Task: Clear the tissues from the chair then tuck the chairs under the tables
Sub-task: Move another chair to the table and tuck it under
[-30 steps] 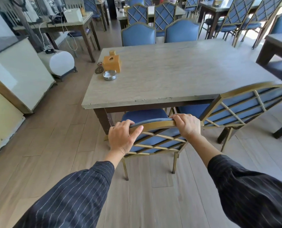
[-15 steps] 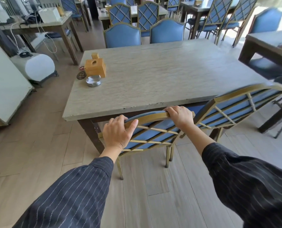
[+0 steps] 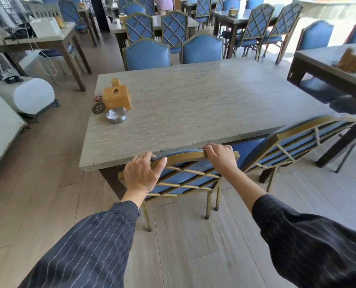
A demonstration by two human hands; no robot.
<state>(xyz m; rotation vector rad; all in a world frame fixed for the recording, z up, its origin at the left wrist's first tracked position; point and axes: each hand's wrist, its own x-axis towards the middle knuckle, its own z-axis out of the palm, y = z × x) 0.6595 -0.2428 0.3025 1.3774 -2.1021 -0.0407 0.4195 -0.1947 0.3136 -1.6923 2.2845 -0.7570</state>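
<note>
A blue chair with a gold lattice back (image 3: 185, 177) stands at the near edge of the grey table (image 3: 204, 104); its seat is hidden under the tabletop and its top rail almost meets the table edge. My left hand (image 3: 141, 173) grips the left end of that top rail. My right hand (image 3: 220, 156) grips the right end. A second blue chair (image 3: 297, 142) stands to the right, angled, its back a little away from the table. No tissues show on either chair.
On the table's left side sit a wooden tissue box (image 3: 116, 97), a glass ashtray (image 3: 116, 116) and round coasters (image 3: 98, 107). Two blue chairs (image 3: 148, 55) stand tucked at the far side. Another table (image 3: 327, 65) is at the right, a white cylinder unit (image 3: 33, 95) at the left.
The chair in my hands has slid forward under the table; its seat, visible before, is now hidden. I have stepped closer to the table.
</note>
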